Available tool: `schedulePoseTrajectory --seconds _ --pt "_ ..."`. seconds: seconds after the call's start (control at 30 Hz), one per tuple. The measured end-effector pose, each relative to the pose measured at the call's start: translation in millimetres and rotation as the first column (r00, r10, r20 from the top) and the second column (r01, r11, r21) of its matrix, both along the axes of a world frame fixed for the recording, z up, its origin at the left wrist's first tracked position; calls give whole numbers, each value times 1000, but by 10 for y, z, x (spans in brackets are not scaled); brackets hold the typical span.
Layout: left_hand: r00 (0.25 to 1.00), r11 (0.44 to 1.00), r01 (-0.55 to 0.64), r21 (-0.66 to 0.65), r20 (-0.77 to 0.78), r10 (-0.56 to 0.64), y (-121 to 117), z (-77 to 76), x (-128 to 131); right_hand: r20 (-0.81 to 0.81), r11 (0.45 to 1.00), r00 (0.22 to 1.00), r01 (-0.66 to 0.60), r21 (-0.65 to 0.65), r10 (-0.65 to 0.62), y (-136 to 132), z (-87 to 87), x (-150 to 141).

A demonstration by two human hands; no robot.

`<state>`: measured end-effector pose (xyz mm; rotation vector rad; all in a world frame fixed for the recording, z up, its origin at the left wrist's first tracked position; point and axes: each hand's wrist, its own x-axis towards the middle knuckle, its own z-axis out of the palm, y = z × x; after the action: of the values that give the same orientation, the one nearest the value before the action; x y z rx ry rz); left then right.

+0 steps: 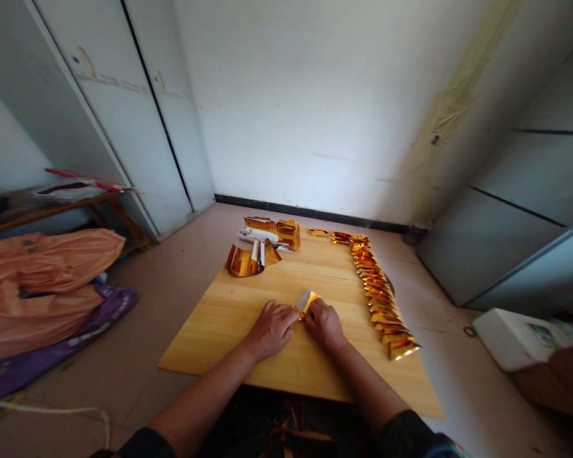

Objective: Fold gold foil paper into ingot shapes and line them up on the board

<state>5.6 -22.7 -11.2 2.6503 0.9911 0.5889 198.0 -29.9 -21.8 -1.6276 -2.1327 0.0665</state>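
Both hands meet over the middle of the wooden board (229, 318), around one small sheet of gold foil paper (307, 301) whose pale backing partly shows. My left hand (273, 327) pinches its left edge between thumb and fingers. On the other side my right hand (325, 323) is curled closed on the sheet, hiding part of it. A long row of folded gold foil pieces (379, 296) runs down the board's right side. Loose curved foil sheets (246, 259) rest at the left, in front of stacked foil paper (286, 234).
A grey cabinet (124, 95) stands at the left, beside a wooden bench (109, 200). Orange cloth (52, 273) and a purple bag (86, 324) lie on the floor there. To the right are a white box (510, 337) and a grey cabinet (501, 210).
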Motion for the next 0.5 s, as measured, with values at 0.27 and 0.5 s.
schedulePoseTrajectory --seconds 0.27,0.5 --pt "999 999 37 38 -27 -36 0 -13 -15 10 1000 1000 8 9 -8 24 -45 10" --pt "999 998 30 50 -32 -28 -8 0 -8 -20 1000 1000 13 17 -13 4 -17 -1"
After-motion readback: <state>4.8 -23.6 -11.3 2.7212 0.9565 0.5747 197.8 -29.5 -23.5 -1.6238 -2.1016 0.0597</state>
